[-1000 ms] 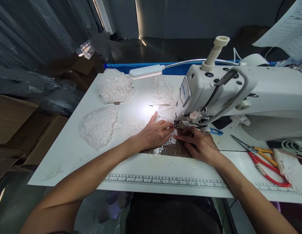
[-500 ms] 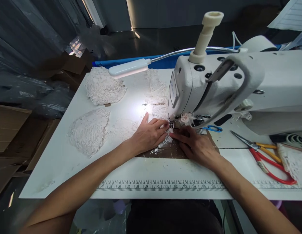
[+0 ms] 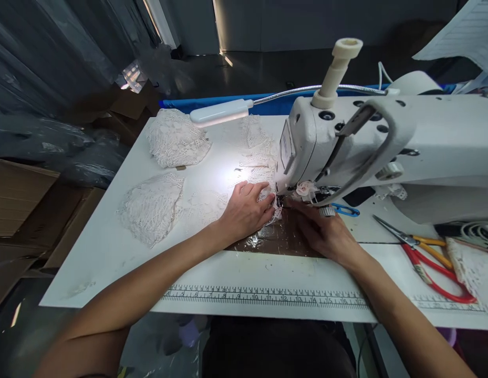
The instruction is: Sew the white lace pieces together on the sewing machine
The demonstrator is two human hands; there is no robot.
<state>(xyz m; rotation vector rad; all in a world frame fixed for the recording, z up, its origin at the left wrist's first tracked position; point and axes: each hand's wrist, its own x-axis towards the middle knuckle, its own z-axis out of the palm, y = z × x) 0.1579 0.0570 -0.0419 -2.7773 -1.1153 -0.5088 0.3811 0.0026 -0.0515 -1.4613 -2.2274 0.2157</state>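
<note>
My left hand (image 3: 246,210) lies on a small piece of white lace (image 3: 272,210), fingers curled and pressing it down just left of the presser foot (image 3: 280,200) of a white sewing machine (image 3: 370,152). My right hand (image 3: 325,233) rests flat on the brown taped patch (image 3: 273,239) right of the needle, its fingertips reaching under the machine head, where they are partly hidden. More lace trails behind the needle toward the back of the table.
Two heaps of white lace (image 3: 176,137) (image 3: 151,207) lie on the white table (image 3: 110,247) at the left. A gooseneck lamp (image 3: 220,112) lights the middle. Red-handled scissors (image 3: 433,262) and yellow-handled snips (image 3: 421,242) lie at the right. A ruler strip (image 3: 267,297) runs along the front edge.
Both hands have slid forward toward the needle with the lace; my right fingertips are now further under the machine head. The camera view shifted slightly.
</note>
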